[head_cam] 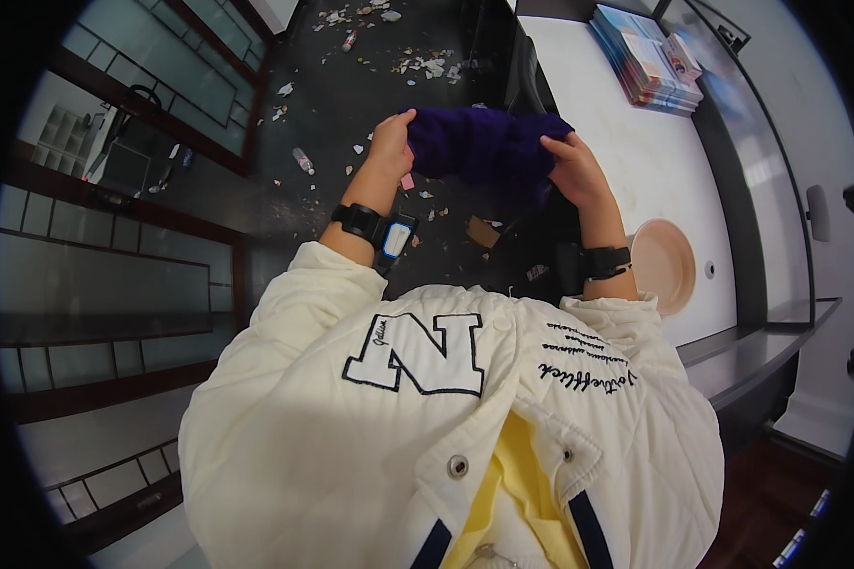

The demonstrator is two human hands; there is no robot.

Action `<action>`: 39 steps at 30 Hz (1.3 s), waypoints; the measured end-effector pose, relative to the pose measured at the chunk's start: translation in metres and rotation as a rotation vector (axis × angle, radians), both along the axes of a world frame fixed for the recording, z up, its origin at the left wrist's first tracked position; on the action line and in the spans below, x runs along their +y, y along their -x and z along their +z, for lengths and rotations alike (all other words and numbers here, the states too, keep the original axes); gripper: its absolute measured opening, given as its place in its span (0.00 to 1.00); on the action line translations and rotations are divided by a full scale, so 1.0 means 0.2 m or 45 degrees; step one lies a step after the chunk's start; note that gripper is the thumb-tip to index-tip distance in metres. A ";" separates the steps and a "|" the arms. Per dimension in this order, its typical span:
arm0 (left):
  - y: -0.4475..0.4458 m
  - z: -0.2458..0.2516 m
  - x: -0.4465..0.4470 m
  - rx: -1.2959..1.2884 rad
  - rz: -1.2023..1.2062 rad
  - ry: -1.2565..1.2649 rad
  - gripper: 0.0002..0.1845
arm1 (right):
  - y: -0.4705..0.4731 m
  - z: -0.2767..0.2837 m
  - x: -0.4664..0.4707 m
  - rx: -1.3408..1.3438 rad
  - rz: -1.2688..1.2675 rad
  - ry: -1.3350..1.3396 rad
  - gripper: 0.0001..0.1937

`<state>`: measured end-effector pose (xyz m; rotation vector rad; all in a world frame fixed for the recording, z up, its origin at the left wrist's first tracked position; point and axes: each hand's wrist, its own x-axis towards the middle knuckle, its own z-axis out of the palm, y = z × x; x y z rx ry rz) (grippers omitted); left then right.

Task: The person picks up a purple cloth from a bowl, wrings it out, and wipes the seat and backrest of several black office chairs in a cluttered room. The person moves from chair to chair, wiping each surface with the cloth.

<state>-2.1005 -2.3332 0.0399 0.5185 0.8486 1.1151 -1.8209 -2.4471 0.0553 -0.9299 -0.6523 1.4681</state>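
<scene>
A dark purple cloth [480,146] is stretched between my two hands, out in front of my chest and above the dark floor. My left hand [393,142] pinches its left end, with the thumb on top. At the cloth's right end, my right hand [576,167] grips the edge between thumb and fingers. Folds run across the cloth, and its lower edge sags. Each of my wrists wears a black strap; the left strap carries a small device [397,240].
Paper scraps [430,65], a plastic bottle [303,161] and a brown cardboard piece [482,232] litter the floor [292,242]. On the right, a white desk [655,163] bears a stack of booklets [644,67], a small box [681,58] and a beige basin [663,267]. Wood-framed glass doors [114,263] stand left.
</scene>
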 end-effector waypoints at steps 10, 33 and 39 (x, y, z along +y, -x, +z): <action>0.10 -0.03 0.01 0.436 0.318 0.281 0.11 | -0.06 -0.08 0.04 -0.542 -0.281 -0.011 0.18; -0.27 0.12 -0.21 0.684 -0.853 -1.006 0.29 | 0.29 0.22 0.04 -0.567 -0.037 -0.175 0.14; -0.33 0.14 -0.19 0.758 -0.734 -0.894 0.16 | 0.17 0.19 -0.04 -0.434 0.073 -0.095 0.18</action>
